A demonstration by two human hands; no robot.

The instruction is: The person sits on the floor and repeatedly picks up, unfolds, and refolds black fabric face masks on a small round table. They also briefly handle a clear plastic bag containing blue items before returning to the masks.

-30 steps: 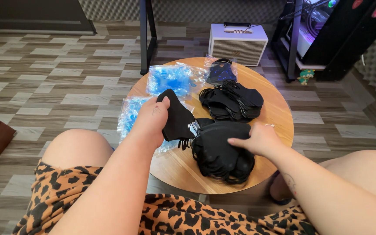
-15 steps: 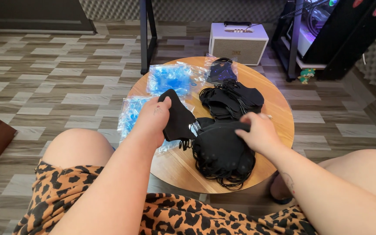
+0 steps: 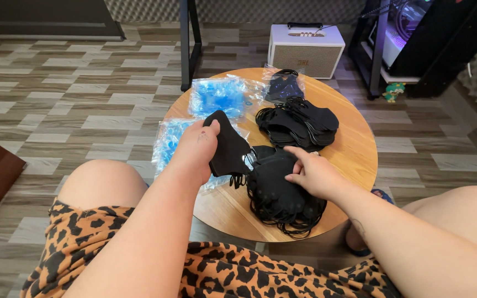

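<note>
Nearest to the person, over the near edge of the round wooden table (image 3: 354, 154), sits a heap of black face masks (image 3: 280, 193), ear loops spilling towards the rim. The right hand (image 3: 313, 174) rests on top of that heap, fingers loosely curled and spread on the uppermost mask, pressing or picking at it; whether it has actually gripped one I cannot tell. Just to the left of it, the left hand (image 3: 194, 149) is closed around a single black mask (image 3: 228, 148), thumb on top and fingers beneath, holding it lifted slightly above the table, its loops dangling beside the heap.

Under and behind that left hand, along the table's left edge, lies a clear packet with blue contents (image 3: 169, 143). A second, similar blue packet (image 3: 219, 98) sits further back on the left. Towards the far right part of the top is another stack of black masks (image 3: 299, 122), well apart from the near heap, and at the far edge a small clear bag holding something dark (image 3: 284, 85).

Beyond the table, on the floor, stands a white box-shaped speaker (image 3: 305, 51).
</note>
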